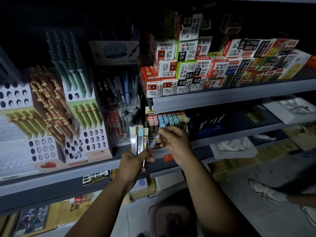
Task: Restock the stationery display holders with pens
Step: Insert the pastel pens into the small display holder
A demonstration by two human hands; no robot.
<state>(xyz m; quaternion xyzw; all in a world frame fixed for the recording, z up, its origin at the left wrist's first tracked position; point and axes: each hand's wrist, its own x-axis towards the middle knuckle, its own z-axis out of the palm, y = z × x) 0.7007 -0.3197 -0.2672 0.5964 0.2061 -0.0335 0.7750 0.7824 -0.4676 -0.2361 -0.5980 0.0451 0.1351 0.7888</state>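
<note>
Two bare forearms are reaching up and forward from the bottom of the frame, meeting just below a display holder (168,119) of slim pastel-capped cases. The left hand (134,162), below and to the left of that holder, is gripping a fanned bundle of cases (138,142), its fingers curling round their lower ends while the caps point up. The right hand (177,144), directly in front of the holder's lower edge, is pinching a single blue-capped case (157,136) between thumb and fingertips. That case is tilting, its cap just below the holder's front row and its lower end near the left hand's thumb. The holder itself is standing on a grey shelf, its rows of pink, blue and yellow caps partly filled.

Left of the holder, a clear rack of dark pens (122,100) is standing on the neighbouring shelf. Farther left, white perforated pen holders (94,141) are carrying green pens (86,116) and a leaning block of orange pens (49,103), with many holes open. Above and to the right of the holder, stacked M&G refill boxes (186,65) are crowding the upper shelf.
</note>
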